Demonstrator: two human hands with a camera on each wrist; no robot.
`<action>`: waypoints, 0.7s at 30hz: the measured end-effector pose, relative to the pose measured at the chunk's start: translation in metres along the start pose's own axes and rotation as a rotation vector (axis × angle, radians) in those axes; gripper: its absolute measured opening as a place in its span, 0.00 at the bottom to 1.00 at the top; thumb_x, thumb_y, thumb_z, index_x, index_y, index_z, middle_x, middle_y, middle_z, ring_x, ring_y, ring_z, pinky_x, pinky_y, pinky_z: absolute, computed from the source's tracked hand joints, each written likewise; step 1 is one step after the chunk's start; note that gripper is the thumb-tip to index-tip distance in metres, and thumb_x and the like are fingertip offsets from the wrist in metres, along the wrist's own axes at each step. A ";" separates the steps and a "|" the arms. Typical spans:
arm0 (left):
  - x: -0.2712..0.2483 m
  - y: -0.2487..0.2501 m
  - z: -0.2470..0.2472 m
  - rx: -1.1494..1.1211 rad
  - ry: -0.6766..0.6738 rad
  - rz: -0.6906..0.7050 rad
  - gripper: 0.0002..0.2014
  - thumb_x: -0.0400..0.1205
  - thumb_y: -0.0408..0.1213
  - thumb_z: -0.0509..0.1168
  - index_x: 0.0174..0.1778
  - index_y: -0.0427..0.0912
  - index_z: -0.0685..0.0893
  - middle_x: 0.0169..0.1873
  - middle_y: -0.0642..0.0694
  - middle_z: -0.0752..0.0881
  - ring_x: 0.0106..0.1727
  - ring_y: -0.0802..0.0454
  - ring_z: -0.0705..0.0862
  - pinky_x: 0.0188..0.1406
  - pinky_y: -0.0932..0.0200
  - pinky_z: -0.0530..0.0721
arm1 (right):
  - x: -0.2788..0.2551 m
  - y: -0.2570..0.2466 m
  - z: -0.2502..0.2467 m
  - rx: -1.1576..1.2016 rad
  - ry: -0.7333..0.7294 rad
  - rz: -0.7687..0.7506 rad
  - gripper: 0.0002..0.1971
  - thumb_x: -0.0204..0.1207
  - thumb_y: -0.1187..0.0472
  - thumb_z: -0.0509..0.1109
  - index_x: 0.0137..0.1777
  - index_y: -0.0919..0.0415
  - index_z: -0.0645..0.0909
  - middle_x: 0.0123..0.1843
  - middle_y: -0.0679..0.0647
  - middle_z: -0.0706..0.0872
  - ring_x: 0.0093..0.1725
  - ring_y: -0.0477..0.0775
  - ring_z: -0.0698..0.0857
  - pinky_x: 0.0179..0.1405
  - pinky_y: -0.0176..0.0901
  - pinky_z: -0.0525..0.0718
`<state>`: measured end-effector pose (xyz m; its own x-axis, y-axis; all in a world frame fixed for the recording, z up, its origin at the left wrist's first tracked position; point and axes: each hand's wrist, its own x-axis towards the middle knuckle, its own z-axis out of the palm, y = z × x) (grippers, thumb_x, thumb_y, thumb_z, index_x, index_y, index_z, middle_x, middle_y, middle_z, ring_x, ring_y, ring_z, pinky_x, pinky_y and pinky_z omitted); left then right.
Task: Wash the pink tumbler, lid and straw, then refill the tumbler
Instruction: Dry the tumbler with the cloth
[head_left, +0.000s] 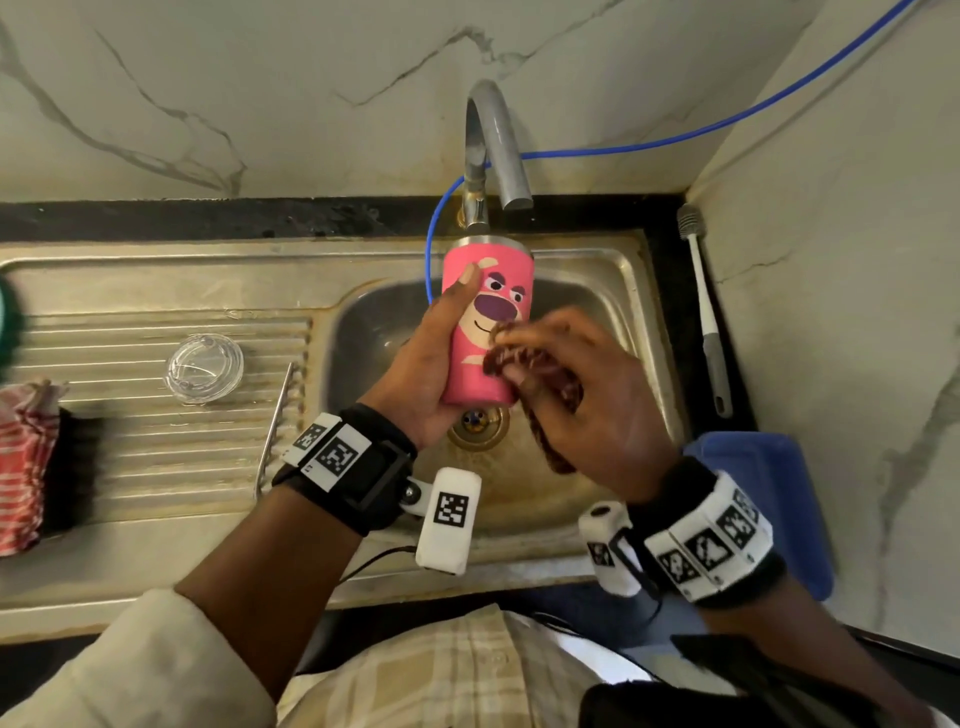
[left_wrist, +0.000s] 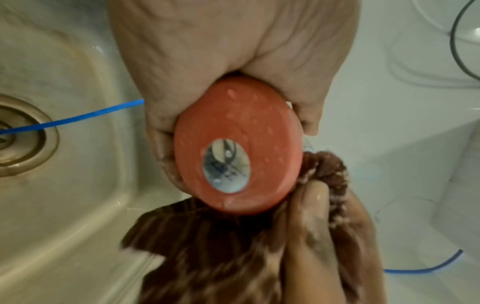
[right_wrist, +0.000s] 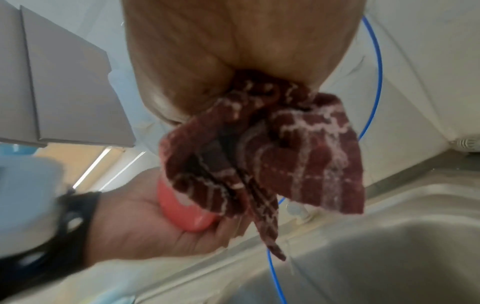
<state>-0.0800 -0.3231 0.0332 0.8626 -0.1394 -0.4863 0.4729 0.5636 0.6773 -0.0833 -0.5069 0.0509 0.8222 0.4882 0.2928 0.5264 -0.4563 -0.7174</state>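
Observation:
The pink tumbler with a bear face is held over the sink basin, its open steel rim toward the tap. My left hand grips it round the lower body, thumb on the side; its pink base fills the left wrist view. My right hand holds a dark red checked cloth bunched against the tumbler's right side; the soapy cloth hangs from the fingers. The clear lid lies on the ribbed drainboard. A thin metal straw lies beside it.
A curved steel tap stands behind the basin, and a blue hose runs down into the drain. A bottle brush lies on the right ledge. A red striped cloth sits at far left, a blue tub at right.

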 end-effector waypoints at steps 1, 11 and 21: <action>-0.001 -0.002 0.002 -0.010 -0.018 -0.018 0.35 0.89 0.62 0.64 0.82 0.37 0.78 0.70 0.31 0.86 0.68 0.35 0.87 0.70 0.36 0.85 | 0.010 0.002 -0.005 -0.047 0.034 0.015 0.13 0.88 0.57 0.73 0.69 0.56 0.88 0.63 0.51 0.85 0.58 0.42 0.86 0.57 0.41 0.88; -0.009 0.003 0.009 -0.080 -0.031 -0.010 0.26 0.88 0.58 0.62 0.73 0.41 0.84 0.60 0.38 0.90 0.59 0.40 0.90 0.62 0.40 0.87 | 0.052 0.000 -0.005 -0.185 0.194 0.032 0.14 0.87 0.57 0.73 0.69 0.58 0.87 0.61 0.52 0.87 0.55 0.38 0.83 0.56 0.20 0.75; -0.007 0.016 0.003 -0.101 0.024 -0.059 0.32 0.82 0.60 0.70 0.74 0.37 0.84 0.53 0.37 0.91 0.46 0.44 0.91 0.44 0.51 0.92 | -0.023 -0.015 0.014 0.018 0.082 -0.046 0.13 0.85 0.62 0.78 0.69 0.60 0.90 0.62 0.53 0.86 0.56 0.46 0.89 0.49 0.47 0.90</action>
<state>-0.0777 -0.3154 0.0485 0.8288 -0.1562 -0.5373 0.5012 0.6342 0.5887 -0.1134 -0.5004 0.0463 0.8123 0.4457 0.3761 0.5609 -0.4207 -0.7130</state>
